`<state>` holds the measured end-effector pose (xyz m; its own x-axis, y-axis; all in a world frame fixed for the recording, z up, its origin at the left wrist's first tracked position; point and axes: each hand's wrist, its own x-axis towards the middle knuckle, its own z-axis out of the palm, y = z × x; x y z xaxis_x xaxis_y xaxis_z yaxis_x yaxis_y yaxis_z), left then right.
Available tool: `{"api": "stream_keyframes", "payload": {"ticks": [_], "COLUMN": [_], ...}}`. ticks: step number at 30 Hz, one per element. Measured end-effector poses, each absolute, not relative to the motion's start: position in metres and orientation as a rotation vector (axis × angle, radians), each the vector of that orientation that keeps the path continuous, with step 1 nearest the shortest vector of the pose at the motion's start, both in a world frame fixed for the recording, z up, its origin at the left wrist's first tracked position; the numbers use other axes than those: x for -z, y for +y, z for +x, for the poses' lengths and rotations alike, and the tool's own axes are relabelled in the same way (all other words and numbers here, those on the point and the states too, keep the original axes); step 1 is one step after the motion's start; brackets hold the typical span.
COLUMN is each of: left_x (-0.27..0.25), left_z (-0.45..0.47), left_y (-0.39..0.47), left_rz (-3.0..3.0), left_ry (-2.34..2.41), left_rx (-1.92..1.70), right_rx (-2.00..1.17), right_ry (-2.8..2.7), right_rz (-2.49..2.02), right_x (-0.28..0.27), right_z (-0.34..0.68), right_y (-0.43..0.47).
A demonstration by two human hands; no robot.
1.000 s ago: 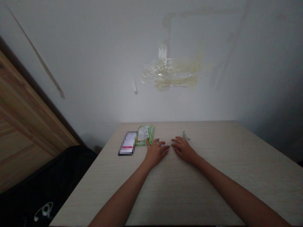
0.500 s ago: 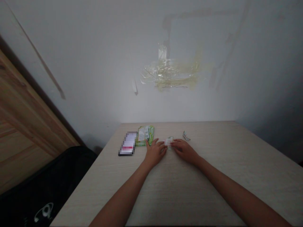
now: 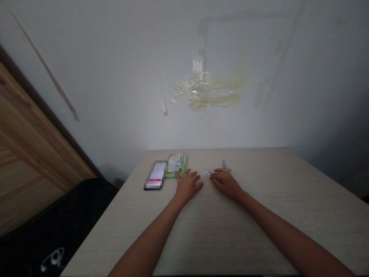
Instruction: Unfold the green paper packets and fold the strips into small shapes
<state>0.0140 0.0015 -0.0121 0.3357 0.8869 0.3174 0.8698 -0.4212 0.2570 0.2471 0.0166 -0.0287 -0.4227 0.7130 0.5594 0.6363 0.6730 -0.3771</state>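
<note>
A small white-and-green piece of paper or wrapper (image 3: 204, 176) lies on the table between my hands, slightly tilted; its exact kind is hard to make out. My left hand (image 3: 186, 185) rests with fingers spread, the fingertips at the paper's left edge. My right hand (image 3: 226, 181) has its thumb and fingers pinched on the right end. Just behind my left hand sits a stack of green-and-white printed packets (image 3: 177, 163). A small crumpled wrapper (image 3: 226, 166) lies right behind my right hand.
A phone (image 3: 156, 175) with a blurred screen lies left of the packets on the pale wooden table (image 3: 259, 231). Behind it rises a wall (image 3: 115, 77) with peeling clear tape (image 3: 207, 90). Wooden boards (image 3: 29, 146) and a black bag (image 3: 66, 219) are at the left.
The paper between my hands now shows more of its face and is tilted. My hands have drawn slightly apart, the right one shifting a little to the right.
</note>
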Motion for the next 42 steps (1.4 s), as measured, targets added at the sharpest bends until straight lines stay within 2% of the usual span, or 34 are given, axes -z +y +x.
{"api": "stream_keyframes", "payload": {"ticks": [17, 42], "left_x": [0.0147, 0.0064], "left_z": [0.011, 0.0081], "left_y": [0.0046, 0.003], "left_rz": [2.449, 2.443], "left_ry": [1.71, 1.674], "left_rx": [-0.682, -0.69], "right_rx": [-0.018, -0.09], "right_ry": [-2.259, -2.15], "right_rz": [-1.091, -1.132], "right_x": [0.0202, 0.0258], "right_z": [0.2424, 0.2478], "right_y": [0.011, 0.0177]}}
